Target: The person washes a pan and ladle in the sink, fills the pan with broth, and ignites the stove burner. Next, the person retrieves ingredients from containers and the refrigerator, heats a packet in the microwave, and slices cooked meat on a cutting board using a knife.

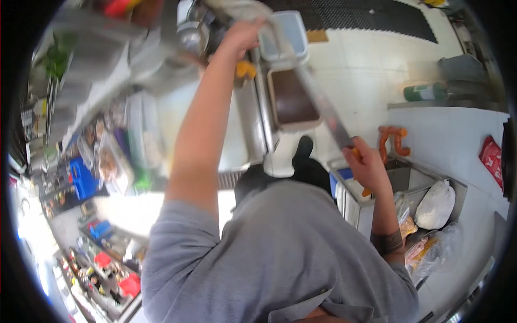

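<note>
My right hand is closed around the orange handle of a long knife, whose blade slants up and to the left. At the upper middle, my left hand is closed on a pale, motion-blurred cloth, which hangs close to the far end of the blade. Whether cloth and blade touch is unclear. Under the cloth is a clear plastic tub. A brown-bottomed rectangular tray sits just below that tub.
A pale work surface lies beneath my left forearm. Containers line its left side. At the right, a metal basin holds a white bag and other plastic bags. A black mat lies on the tiled floor.
</note>
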Demonstrator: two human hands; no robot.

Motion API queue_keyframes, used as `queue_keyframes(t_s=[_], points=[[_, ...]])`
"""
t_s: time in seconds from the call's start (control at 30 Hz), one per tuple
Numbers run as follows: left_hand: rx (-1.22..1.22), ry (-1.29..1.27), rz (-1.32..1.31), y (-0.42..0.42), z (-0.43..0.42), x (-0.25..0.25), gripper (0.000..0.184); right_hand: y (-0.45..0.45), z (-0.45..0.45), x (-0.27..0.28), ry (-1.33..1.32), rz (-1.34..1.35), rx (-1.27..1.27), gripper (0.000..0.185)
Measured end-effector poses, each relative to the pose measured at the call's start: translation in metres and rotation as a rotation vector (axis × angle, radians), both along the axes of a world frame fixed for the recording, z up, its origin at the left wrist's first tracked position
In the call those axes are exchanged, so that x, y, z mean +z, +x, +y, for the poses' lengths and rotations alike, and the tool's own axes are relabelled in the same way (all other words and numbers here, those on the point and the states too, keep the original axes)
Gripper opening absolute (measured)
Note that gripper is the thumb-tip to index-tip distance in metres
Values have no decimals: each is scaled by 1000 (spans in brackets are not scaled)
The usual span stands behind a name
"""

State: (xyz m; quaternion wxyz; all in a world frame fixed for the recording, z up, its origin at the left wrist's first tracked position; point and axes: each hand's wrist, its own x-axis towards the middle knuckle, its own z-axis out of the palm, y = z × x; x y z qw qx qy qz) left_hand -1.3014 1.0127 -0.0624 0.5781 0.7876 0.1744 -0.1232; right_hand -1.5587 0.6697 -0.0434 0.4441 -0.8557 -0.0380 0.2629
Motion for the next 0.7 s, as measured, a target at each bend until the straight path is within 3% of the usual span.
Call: queue_keyframes(t_s=[0.07, 0.13, 0.17, 0.2, 0.27, 0.33, 0.43, 0.5, 0.6, 0.7], points=[[-393, 389, -217, -59, 9, 25, 39, -36, 27, -5, -46, -75, -64, 20], [-429, 330, -282, -136, 23, 69, 31, -65, 69, -15, -138, -85, -87, 16], [-295, 261, -313, -177, 34, 83, 27, -80, 92, -37, -128, -242, -30, 16], [-164, 188, -339, -213, 50, 93, 23, -92, 118, -62, -125, -225, -41, 16], [-68, 496, -582, -262, 100, 74, 15, -101, 174, -105, -330, -270, 219, 16], [-13, 552, -570, -298, 150, 54, 10, -92, 236, -104, -227, -215, 161, 15], [-63, 641, -566, -345, 211, 15, 10, -80, 309, -97, -150, -336, 76, 14], [-132, 675, -619, -361, 233, -15, 11, -78, 338, -104, -402, -201, 236, 13], [-250, 692, -654, -370, 242, -42, 16, -87, 364, -94, -374, -306, 137, 13], [-320, 711, -654, -366, 244, -62, 19, -98, 364, -84, -474, -181, 195, 14]])
